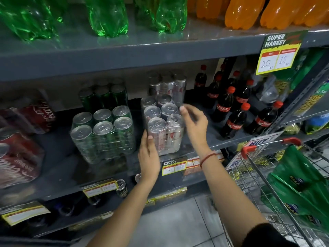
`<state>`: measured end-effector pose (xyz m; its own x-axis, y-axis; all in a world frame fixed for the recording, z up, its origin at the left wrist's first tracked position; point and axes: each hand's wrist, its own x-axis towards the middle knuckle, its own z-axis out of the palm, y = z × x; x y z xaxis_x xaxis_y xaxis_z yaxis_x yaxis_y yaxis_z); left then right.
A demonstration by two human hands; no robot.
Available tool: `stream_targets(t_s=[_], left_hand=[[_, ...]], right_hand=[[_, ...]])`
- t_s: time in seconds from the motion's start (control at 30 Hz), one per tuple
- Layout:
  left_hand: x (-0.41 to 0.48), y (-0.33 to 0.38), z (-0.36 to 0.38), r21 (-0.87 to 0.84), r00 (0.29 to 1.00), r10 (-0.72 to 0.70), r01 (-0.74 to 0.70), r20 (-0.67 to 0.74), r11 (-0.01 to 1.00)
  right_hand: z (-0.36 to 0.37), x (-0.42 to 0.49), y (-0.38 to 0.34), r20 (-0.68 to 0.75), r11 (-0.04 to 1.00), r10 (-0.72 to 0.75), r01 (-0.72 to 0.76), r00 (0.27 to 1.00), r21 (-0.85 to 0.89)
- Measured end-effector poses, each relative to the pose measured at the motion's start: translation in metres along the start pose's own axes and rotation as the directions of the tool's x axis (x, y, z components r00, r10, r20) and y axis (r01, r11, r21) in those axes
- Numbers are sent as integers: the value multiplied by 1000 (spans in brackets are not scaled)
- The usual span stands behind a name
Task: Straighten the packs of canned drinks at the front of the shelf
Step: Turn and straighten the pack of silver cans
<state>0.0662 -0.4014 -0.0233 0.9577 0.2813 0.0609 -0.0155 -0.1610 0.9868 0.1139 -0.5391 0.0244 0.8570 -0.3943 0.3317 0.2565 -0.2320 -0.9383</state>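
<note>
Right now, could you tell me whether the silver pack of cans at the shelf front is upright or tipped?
Upright: the silver pack stands on its base, can tops facing up, left hand against its side.

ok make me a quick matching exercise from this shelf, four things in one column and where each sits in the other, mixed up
Things:
1. silver can pack
2. green can pack
3. orange bottles
4. cola bottles

Places:
A. upper shelf, right part
B. between the left hand and right hand
C. middle shelf, right of the silver cans
D. middle shelf, left of the silver cans

Pairs: 1-B, 2-D, 3-A, 4-C
</note>
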Motion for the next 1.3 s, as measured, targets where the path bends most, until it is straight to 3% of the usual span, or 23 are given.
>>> stream_targets(t_s=[0.13, 0.3, 0.4, 0.5, 0.6, 0.77, 0.9, 1.07, 1.2, 1.3], left_hand=[[-26, 17, 19, -23, 999, -37, 36, -22, 999], [-32, 28, 39, -10, 996, -83, 82, -30, 997], [-25, 31, 47, 8, 990, -136, 137, -26, 991], [-19, 34, 55, 14, 977, -213, 214, -25, 977], [-12, 37, 60, 9, 971, -237, 238, -43, 971], [17, 28, 57, -12, 979, -202, 202, -1, 979], [56, 33, 59, -74, 974, -221, 224, 37, 972], [106, 27, 54, -118, 959, -170, 200, 225, 973], [121, 22, 53, -119, 944, -165, 206, 286, 971], [101, 8, 51, -106, 968, -211, 226, 137, 968]], right_hand=[[11, 53, 14, 124, 931, 324, -340, 938, 133], [35, 90, 24, 491, 787, 470, -600, 733, 143], [46, 96, 28, 597, 766, 452, -632, 662, 121], [44, 95, 32, 579, 776, 503, -630, 642, 25], [45, 91, 35, 519, 740, 524, -662, 675, 115], [29, 94, 46, 251, 804, 452, -513, 856, 301], [5, 88, 54, 48, 839, 454, -446, 889, 311], [-9, 62, 51, -189, 910, 380, -329, 905, 253], [-14, 49, 53, -179, 941, 313, -280, 933, 190], [-28, 43, 66, -92, 920, 334, -304, 938, 247]])
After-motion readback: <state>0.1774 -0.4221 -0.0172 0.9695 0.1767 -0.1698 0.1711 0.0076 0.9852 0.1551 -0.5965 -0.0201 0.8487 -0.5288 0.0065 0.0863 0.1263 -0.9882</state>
